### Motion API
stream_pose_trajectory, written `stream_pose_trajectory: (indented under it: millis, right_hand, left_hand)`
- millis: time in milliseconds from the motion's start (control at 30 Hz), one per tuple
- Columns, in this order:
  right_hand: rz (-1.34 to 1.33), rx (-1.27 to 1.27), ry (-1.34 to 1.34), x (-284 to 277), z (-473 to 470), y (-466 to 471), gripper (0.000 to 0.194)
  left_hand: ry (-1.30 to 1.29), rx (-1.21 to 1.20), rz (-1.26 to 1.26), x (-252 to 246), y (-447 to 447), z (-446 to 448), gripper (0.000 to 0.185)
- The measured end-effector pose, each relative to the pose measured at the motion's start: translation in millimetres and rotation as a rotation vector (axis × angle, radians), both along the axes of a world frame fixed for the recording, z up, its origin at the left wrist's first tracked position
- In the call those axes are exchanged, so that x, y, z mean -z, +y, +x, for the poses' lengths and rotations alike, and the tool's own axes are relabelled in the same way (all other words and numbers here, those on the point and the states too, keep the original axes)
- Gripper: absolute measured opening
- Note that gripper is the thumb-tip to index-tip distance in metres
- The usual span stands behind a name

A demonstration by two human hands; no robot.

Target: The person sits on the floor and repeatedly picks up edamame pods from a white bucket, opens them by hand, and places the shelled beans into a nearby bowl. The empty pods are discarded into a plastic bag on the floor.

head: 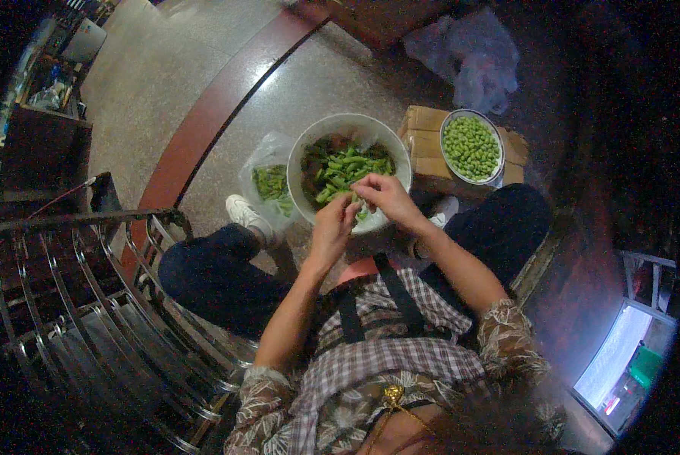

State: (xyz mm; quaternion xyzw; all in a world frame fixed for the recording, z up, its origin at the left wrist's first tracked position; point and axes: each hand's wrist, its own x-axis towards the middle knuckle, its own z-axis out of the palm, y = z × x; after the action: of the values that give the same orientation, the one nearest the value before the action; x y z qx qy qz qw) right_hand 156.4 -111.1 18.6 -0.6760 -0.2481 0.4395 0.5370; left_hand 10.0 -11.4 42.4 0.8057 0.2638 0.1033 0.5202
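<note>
Both hands meet over the near part of a large white basin [405, 162] that holds many green bean pods [348, 165]. My left hand [337, 215] has its fingers bent around a small green pod [356, 199], only partly visible. The thumb and fingertips of my right hand [386, 196] pinch at the same pod, close to the left fingertips. Left of the basin, a clear plastic bag [272, 148] on the floor contains more green pods. To the right, an oval white-rimmed dish [443, 149] full of shelled green beans [471, 147] rests on a cardboard box [425, 120].
A metal-barred chair or rack [90, 273] stands at the left. Crumpled translucent plastic [482, 62] lies beyond the cardboard box. White shoes [246, 213] flank the basin. A dark cabinet [41, 136] stands far left, and a dark-red strip [203, 108] crosses the speckled floor.
</note>
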Motion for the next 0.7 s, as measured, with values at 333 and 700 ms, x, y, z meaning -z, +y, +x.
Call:
stream_pose_trajectory:
  millis: [333, 700]
  right_hand:
    - [0.003, 0.050, -0.002, 12.8, -3.8, -14.4, 0.023]
    - [0.041, 0.060, 0.021, 20.0, -11.7, -13.7, 0.012]
  left_hand:
    - [-0.038, -0.010, 0.202, 7.8, 0.2, 5.7, 0.013]
    - [-0.123, 0.022, 0.280, 20.0, -4.4, 3.8, 0.013]
